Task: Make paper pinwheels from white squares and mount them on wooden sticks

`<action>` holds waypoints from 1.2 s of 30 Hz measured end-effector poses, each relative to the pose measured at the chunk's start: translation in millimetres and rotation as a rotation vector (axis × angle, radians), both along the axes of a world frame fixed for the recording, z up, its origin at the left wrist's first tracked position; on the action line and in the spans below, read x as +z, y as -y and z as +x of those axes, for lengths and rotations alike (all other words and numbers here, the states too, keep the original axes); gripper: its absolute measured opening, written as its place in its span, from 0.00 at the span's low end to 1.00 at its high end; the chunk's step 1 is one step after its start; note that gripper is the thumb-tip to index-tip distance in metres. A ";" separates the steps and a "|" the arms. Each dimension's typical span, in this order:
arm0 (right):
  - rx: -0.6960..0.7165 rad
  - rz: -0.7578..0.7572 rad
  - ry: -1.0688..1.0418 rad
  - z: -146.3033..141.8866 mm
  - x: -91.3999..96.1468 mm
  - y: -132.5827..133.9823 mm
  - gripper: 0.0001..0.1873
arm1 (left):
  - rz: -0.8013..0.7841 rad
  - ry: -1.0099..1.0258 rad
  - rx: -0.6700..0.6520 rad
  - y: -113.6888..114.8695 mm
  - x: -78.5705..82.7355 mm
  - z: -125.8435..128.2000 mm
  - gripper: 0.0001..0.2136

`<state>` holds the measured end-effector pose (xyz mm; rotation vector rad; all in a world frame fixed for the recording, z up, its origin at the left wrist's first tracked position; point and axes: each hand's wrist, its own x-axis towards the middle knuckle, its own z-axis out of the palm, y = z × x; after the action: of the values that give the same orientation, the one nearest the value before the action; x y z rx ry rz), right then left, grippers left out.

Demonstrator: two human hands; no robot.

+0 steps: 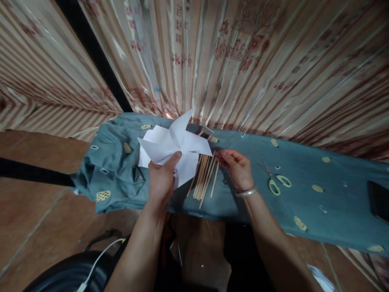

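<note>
A white paper pinwheel (pixel 179 140) with curled blades is in my left hand (pixel 164 172), thumb pressed near its centre and the other fingers hidden beneath. My right hand (pixel 237 164) is closed in a pinch just right of the pinwheel. Whatever lies between those fingertips is too small to make out. Below and between the hands, several thin wooden sticks (pixel 203 178) lie side by side on the cloth. Green-handled scissors (pixel 275 180) rest with their blades parted, to the right of my right hand.
A teal cloth with yellow patterns (pixel 243 140) covers the long narrow table. Behind the pinwheel sits a small box (pixel 206 132), partly hidden. A dark flat object (pixel 378 198) lies at the far right. Patterned curtains (pixel 206 61) hang close behind; a black pole (pixel 97 52) stands at left.
</note>
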<state>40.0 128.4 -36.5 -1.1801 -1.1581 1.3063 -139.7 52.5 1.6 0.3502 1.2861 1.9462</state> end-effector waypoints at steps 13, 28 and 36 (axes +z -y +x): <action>-0.037 0.331 0.775 91.8 -28.2 46.3 0.10 | -0.038 -0.124 -0.078 -6.9 -9.9 30.5 0.18; 0.079 0.618 0.979 99.9 -36.9 54.2 0.09 | -0.096 -0.198 -0.276 -14.5 -19.3 68.3 0.14; 0.116 0.643 1.073 102.4 -35.7 57.1 0.11 | -0.143 -0.230 -0.324 -9.2 -13.6 78.8 0.13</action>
<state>142.4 71.3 -72.3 -1.3154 -2.2096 0.2006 -60.9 61.7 -12.0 0.6814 1.4068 1.5669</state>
